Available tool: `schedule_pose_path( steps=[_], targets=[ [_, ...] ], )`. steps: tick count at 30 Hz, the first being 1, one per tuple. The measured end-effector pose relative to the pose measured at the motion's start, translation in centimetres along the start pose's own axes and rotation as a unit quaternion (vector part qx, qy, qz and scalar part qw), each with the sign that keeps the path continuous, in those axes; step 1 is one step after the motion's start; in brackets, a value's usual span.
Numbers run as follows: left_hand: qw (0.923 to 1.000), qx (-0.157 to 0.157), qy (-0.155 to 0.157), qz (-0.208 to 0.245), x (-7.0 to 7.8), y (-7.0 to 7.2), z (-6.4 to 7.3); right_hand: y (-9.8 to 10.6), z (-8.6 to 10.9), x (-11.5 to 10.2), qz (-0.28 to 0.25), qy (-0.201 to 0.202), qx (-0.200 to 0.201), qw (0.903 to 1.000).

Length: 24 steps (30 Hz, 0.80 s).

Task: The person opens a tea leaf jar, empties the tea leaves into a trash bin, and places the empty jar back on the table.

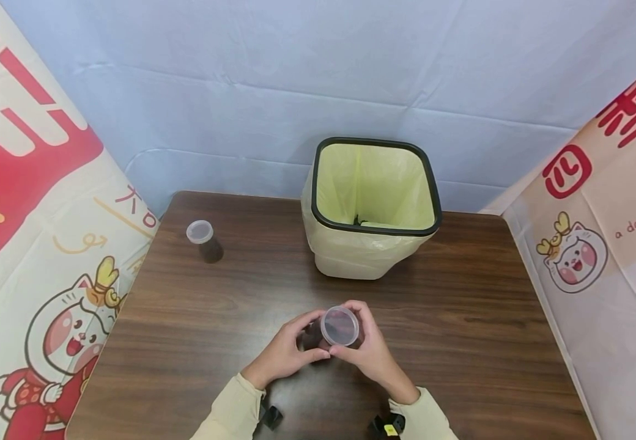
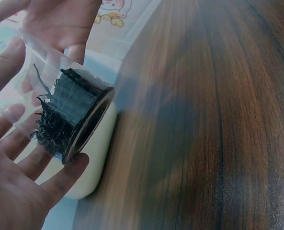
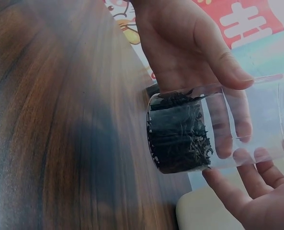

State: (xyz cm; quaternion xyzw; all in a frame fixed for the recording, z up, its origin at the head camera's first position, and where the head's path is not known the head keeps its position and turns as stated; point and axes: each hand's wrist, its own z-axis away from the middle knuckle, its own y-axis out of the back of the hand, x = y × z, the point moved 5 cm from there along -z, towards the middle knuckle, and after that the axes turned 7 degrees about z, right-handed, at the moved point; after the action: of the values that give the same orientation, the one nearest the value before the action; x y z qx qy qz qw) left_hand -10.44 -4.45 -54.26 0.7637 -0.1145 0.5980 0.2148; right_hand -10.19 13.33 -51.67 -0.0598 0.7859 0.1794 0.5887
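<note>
A clear plastic jar [image 1: 339, 326] is held between both hands above the front middle of the table, its translucent round top facing the head camera. Dark, dry shreds like tea leaves fill the base end of the jar [image 2: 67, 110]; the rest of it looks see-through. My left hand [image 1: 285, 353] grips the jar from the left, thumb in front and fingers behind. From the right, my right hand [image 1: 372, 351] curls round it near the top. In the right wrist view the jar [image 3: 180, 134] lies across the picture, fingers of both hands on its wall.
A bin [image 1: 373, 253] with a black rim and pale yellow liner stands at the back, right of centre; something small and dark shows inside. A second lidded jar [image 1: 210, 249] with dark contents stands back left on the brown wooden table [image 1: 213, 318]. Printed cloths hang on both sides.
</note>
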Motion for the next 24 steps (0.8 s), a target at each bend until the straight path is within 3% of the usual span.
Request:
schedule_pose_path(
  steps=[12, 19, 24],
  targets=[
    [1.0, -0.002, -0.006, 0.005, 0.0, 0.1, 0.1, 0.0, -0.1, -0.2, -0.003, 0.013, -0.019, 0.9997],
    [0.9998, 0.001, 0.005, 0.019, 3.2, 0.2, 0.0, 0.1, -0.1, -0.5, 0.009, 0.025, -0.037, 0.999],
    [0.9998, 0.002, 0.003, 0.019, 3.4, 0.3, 0.0, 0.1, 0.0, -0.5, 0.018, 0.029, -0.044, 0.9984]
  ],
)
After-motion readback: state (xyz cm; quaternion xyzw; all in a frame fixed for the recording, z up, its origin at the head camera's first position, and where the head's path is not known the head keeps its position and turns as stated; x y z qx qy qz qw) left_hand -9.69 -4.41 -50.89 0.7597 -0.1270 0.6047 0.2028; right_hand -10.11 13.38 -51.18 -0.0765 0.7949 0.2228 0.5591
